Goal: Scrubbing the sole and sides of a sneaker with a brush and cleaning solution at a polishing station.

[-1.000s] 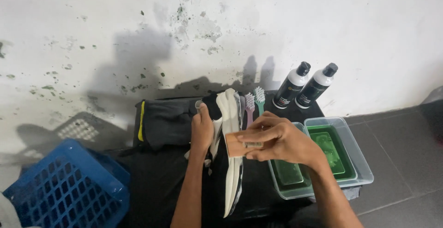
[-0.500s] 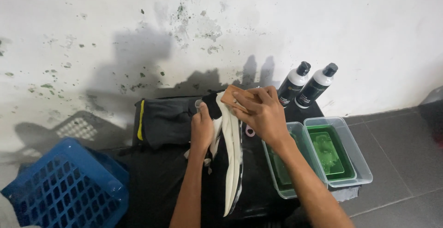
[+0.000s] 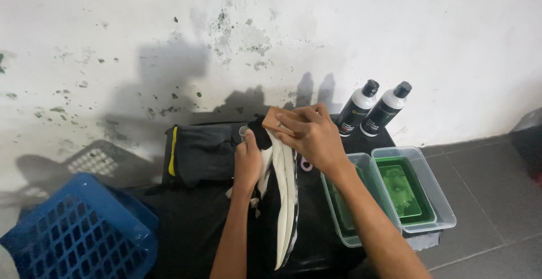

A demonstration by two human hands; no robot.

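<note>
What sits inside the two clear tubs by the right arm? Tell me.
The farther clear tub holds green liquid with a green tray or lid in it. The nearer clear tub also shows green liquid, but the right hand and its forearm cover part of it, so anything else inside stays hidden.

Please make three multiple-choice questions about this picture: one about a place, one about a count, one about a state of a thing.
1. Where is the blue basket?
A. At the lower left
B. Beside the bottles
C. On the wall

2. How many black-and-white bottles stand against the wall?
A. One
B. Two
C. Four

3. How is the shoe held?
A. Lying untouched
B. Gripped by the left hand while the right hand presses a brush on it
C. Sunk in a tub

Answers: 1 A, it sits at the frame's lower left corner. 2 B, two caps show side by side. 3 B, both hands are on it.
</note>
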